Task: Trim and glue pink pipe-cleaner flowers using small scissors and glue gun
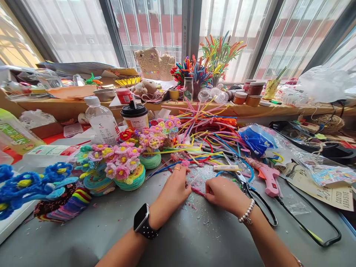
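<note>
A short dark-pink pipe cleaner (pixel 198 192) stretches low over the grey table between my two hands. My left hand (pixel 174 187) pinches its left end. My right hand (pixel 226 193) is curled in, knuckles up, with the right end at its fingertips. A small pink fuzzy piece (pixel 185 163) shows just beyond my left fingers; whether they touch it I cannot tell. Glittery scraps (pixel 196 174) are scattered around both hands. Black-handled scissors (pixel 256 198) lie right beside my right hand, near a cream-handled tool (pixel 226 168).
Pots of pipe-cleaner flowers (pixel 129 178) line the left side, with a plastic bottle (pixel 101 124) and a lidded cup (pixel 135 116) behind. A heap of pipe cleaners (pixel 205 124) lies ahead. A pink glue gun (pixel 268 178) and its looped black cord (pixel 308 205) occupy the right.
</note>
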Motion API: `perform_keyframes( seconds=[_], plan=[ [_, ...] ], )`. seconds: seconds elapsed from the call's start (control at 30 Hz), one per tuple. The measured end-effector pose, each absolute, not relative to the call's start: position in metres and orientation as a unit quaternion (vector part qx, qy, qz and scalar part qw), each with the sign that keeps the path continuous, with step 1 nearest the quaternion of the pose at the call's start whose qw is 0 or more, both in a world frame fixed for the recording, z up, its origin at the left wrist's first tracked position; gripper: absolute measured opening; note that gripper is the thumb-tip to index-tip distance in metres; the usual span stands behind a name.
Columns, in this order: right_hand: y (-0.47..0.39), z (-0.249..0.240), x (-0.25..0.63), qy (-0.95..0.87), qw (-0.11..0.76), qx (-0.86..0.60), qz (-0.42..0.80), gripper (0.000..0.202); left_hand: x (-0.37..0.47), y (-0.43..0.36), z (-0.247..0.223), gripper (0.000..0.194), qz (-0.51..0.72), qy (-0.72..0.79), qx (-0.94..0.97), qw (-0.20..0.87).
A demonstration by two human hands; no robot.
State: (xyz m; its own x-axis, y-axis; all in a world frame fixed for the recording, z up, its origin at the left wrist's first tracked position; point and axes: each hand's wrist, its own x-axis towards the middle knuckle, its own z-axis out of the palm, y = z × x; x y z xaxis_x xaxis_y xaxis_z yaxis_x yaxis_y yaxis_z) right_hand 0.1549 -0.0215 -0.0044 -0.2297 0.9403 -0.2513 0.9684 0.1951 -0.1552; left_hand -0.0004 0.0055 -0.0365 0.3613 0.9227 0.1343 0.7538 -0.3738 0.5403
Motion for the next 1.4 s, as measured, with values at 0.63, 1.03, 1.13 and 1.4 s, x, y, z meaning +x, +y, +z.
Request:
perform_keyframes(
  seconds=[0.63, 1.03, 1.13, 1.4],
  plan=[
    [-0.015, 0.0, 0.178, 0.754, -0.084, 0.645, -0.092, 0.01, -0.003, 0.009, -0.029, 0.036, 0.284, 0.522, 0.786, 0.17],
    [-0.009, -0.009, 0.165, 0.758, -0.157, 0.629, -0.072, 0.015, -0.002, 0.01, -0.025, 0.034, 0.284, 0.526, 0.784, 0.165],
    [-0.011, -0.009, 0.159, 0.779, -0.095, 0.609, -0.116, 0.008, -0.002, 0.009, -0.024, 0.033, 0.279, 0.534, 0.781, 0.165],
    [-0.011, -0.016, 0.158, 0.771, -0.067, 0.626, -0.098, 0.013, -0.003, 0.01, -0.025, 0.035, 0.275, 0.538, 0.78, 0.163]
  ],
)
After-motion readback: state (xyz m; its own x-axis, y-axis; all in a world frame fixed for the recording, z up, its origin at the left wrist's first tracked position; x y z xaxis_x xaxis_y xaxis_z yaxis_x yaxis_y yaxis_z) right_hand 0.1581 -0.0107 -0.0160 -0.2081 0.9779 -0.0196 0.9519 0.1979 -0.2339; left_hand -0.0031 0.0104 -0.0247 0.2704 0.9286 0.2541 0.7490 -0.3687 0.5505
